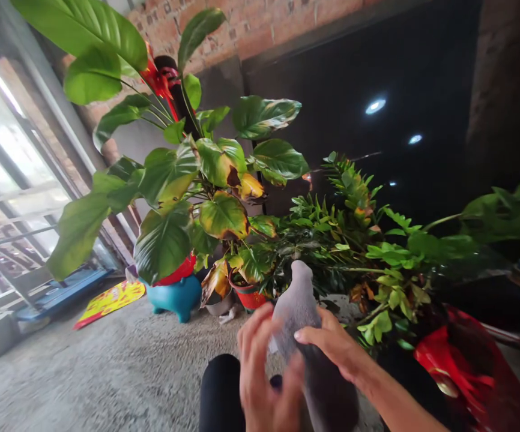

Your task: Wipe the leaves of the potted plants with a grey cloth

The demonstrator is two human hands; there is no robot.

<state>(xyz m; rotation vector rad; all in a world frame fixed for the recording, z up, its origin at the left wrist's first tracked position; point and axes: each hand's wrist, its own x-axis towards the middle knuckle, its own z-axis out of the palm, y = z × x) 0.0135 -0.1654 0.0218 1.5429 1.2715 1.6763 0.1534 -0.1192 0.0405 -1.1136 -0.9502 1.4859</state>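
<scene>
- Your left hand [264, 378] and right hand [332, 345] both touch a soft grey cloth tube [296, 306].
- You can't tell how tight they hold it.
- The tube stands up at the bottom middle, between your hands.
- Past it, a big leafy plant [163, 240] grows from a blue pot [176, 297], beside a red pot [248, 297].

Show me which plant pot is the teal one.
The teal pot, standing on stubby feet beneath the broad-leaved plant. The others, to its right, are a red pot and a grey pot.
</scene>
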